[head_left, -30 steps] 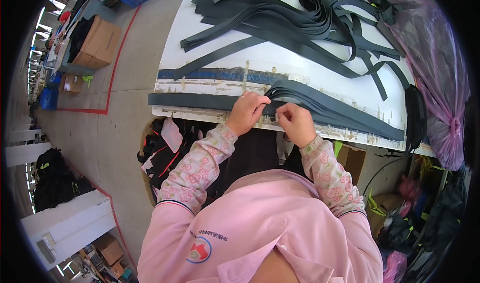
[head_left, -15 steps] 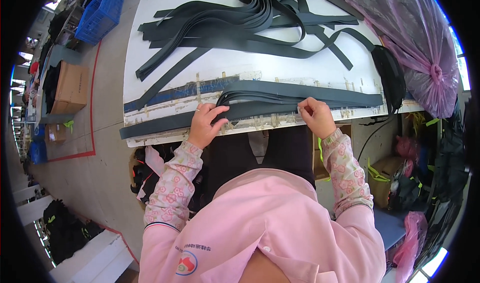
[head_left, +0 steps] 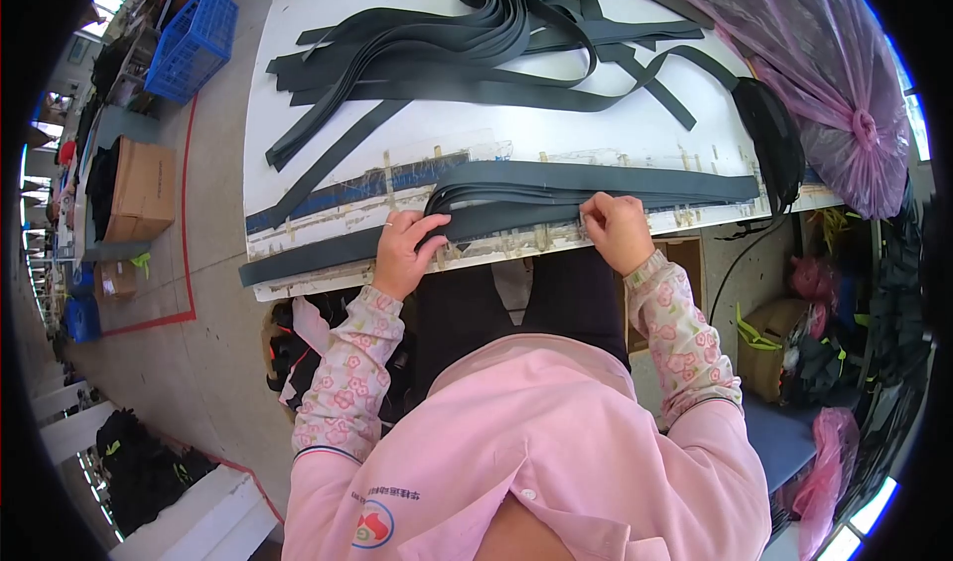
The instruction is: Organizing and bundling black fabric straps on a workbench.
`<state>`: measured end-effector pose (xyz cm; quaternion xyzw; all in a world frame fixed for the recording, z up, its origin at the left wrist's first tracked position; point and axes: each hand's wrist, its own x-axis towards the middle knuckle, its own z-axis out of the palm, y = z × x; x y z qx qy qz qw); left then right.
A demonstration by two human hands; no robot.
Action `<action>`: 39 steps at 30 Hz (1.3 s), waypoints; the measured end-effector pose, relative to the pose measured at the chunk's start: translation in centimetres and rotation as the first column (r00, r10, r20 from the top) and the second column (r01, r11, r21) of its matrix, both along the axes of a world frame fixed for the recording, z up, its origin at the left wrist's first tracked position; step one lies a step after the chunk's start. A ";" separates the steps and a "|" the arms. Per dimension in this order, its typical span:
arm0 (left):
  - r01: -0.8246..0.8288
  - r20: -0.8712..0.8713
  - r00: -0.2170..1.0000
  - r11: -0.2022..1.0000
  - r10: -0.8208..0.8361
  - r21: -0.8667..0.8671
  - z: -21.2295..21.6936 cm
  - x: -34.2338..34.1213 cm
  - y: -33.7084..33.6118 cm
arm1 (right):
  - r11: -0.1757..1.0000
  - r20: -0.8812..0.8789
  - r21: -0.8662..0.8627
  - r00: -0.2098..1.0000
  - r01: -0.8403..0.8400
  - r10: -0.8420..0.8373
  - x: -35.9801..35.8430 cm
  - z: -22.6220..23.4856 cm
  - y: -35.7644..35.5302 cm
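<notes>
A long dark grey webbing strap (head_left: 318, 256) lies along the table's front edge. On it rests a bundle of folded strap layers (head_left: 566, 182), with the bend toward my left. My left hand (head_left: 405, 251) curls over the strap at that bend, index finger and thumb bent toward each other with a gap between them. Nearer the bundle's right half, my right hand (head_left: 617, 233) is closed, fingertips pinching at the strap's near edge. What lies under the fingers of both hands is hidden.
Farther back on the white table (head_left: 342, 164) lies a loose heap of grey straps (head_left: 476, 45). A black pouch (head_left: 770, 144) hangs at the right edge beside a tied pink plastic bag (head_left: 829, 74). Off to the left stand a blue crate (head_left: 194, 45) and a cardboard box (head_left: 142, 189).
My right hand has shifted slightly left along the strap's near edge. My left hand stays at the bend. The whole view has tilted a little.
</notes>
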<state>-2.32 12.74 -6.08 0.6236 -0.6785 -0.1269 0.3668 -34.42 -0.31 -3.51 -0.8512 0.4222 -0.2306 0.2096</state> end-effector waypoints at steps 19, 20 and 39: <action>-0.041 -0.053 0.998 0.992 0.034 -0.122 -0.7 0.0 -0.1 | 0.929 0.186 0.337 0.978 -0.152 0.093 13.1 0.7 4.3; -0.053 -0.053 0.998 0.991 0.047 -0.122 -0.8 0.1 -0.1 | 0.927 0.186 0.337 0.977 -0.164 0.105 13.7 0.3 4.6; -0.023 -0.093 0.996 0.990 0.010 -0.141 -1.5 0.1 -0.1 | 0.841 0.267 0.524 0.964 -0.137 -0.010 10.8 -1.0 4.0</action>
